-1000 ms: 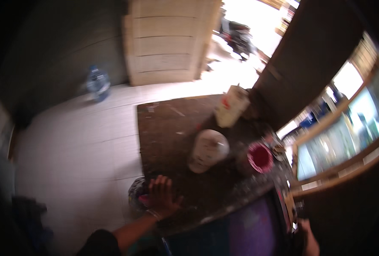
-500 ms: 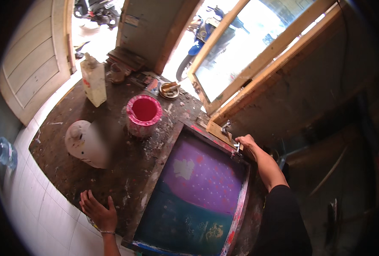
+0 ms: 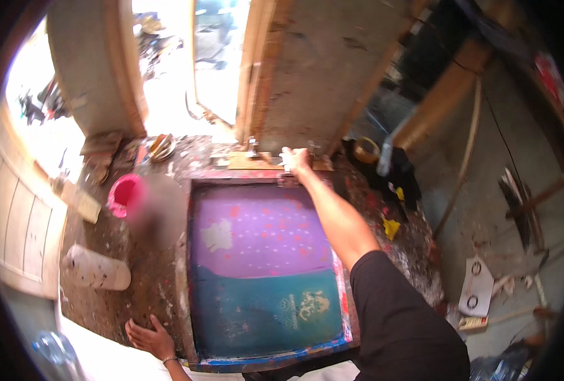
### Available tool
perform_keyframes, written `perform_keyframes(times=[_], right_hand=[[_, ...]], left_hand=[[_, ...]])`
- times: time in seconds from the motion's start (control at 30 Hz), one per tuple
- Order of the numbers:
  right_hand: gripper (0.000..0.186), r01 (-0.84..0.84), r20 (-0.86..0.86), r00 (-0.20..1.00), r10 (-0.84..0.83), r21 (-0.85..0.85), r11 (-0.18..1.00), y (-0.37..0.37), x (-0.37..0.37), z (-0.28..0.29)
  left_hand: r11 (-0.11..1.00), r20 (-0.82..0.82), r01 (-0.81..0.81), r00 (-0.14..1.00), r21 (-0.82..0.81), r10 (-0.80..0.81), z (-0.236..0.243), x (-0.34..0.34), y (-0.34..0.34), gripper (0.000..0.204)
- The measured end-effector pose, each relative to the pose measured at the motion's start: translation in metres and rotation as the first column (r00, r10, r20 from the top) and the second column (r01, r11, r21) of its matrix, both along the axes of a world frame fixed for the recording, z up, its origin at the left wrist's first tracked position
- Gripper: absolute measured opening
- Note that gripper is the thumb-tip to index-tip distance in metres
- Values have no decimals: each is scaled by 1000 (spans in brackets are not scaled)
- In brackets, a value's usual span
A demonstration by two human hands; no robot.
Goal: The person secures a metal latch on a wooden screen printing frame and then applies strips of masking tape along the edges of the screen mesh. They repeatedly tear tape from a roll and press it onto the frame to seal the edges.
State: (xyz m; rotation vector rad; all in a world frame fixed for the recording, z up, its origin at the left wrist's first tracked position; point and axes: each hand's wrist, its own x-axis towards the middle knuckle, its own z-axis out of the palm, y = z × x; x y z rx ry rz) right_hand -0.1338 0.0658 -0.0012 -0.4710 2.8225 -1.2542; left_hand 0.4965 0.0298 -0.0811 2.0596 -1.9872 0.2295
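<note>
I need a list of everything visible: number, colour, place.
Framed screen: one, purple and teal, central
Table: one, brown, under screen
Pot: one, pink, left of screen
Bottle: one, whitish, table's left side
Container: one, cream, beyond bottle
Bowl: one, pale, beyond pot
Clamp: at least one, silvery, beyond screen
Tape roll: one, yellow, right of clamp
Scrap: at least one, yellow, right of screen
Paper: one, white, far right
Water jug: one, clear, lower left
Door: one, pale, far left
Left hand: one, bare, table's near-left edge
Right hand: one, bare, screen's far edge
</note>
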Motion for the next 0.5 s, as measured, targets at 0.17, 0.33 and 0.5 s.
perform_keyframes(times=[0.17, 0.33, 0.5], right_hand=[[28, -68, -396, 918, 17, -113, 991, 143, 7, 44], [18, 22, -429, 900, 73, 213, 977, 240, -74, 54], [39, -22, -398, 895, 200, 409, 912, 233, -158, 47]], left_hand=[[969, -272, 198, 934, -147, -232, 40, -9, 15, 50], [520, -517, 853, 422, -51, -744, 115, -49, 132, 33], [492, -534, 862, 475, 124, -699, 147, -100, 207, 37]])
